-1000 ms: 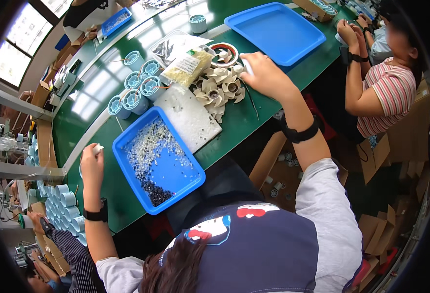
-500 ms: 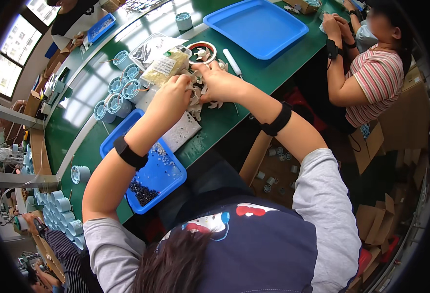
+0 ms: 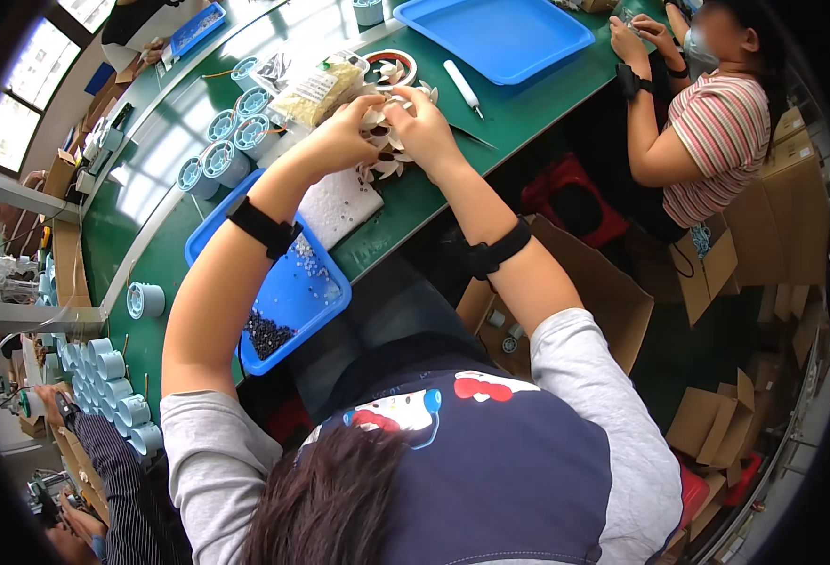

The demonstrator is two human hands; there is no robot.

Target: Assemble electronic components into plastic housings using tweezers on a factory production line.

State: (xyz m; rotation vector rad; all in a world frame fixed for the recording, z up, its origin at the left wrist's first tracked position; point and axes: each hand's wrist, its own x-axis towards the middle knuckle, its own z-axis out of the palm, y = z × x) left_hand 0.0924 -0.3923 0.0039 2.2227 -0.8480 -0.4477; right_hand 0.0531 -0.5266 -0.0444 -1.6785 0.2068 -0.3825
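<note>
My left hand [image 3: 344, 137] and my right hand [image 3: 422, 134] meet above the green bench, thumbs and fingers closed. Between them is a small white bladed plastic piece [image 3: 374, 121], partly hidden by my fingers. More white bladed pieces [image 3: 391, 166] lie in a heap just beneath and beside my hands. A clear bag of pale yellowish bits [image 3: 319, 94] rests beyond my left hand. Behind my fingers a roll of tape [image 3: 409, 62] lies flat, with white pieces inside its ring. Under my left forearm, a blue tray [image 3: 325, 306] holds dark and clear small parts.
Light-blue round housings [image 3: 222, 162] with wires stand to the left; several more [image 3: 104, 377] cluster farther down. A large blue tray [image 3: 495, 38], a white-handled pointed tool [image 3: 462, 87] and tweezers [image 3: 476, 138] lie to the right. A cardboard box [image 3: 603, 292] sits below the bench edge. A co-worker [image 3: 707, 132] works at right.
My hands have drawn closer together and lifted a little from the heap, the right hand's fingers now pinched in. The view has shifted, uncovering the tweezers and more of the cardboard box.
</note>
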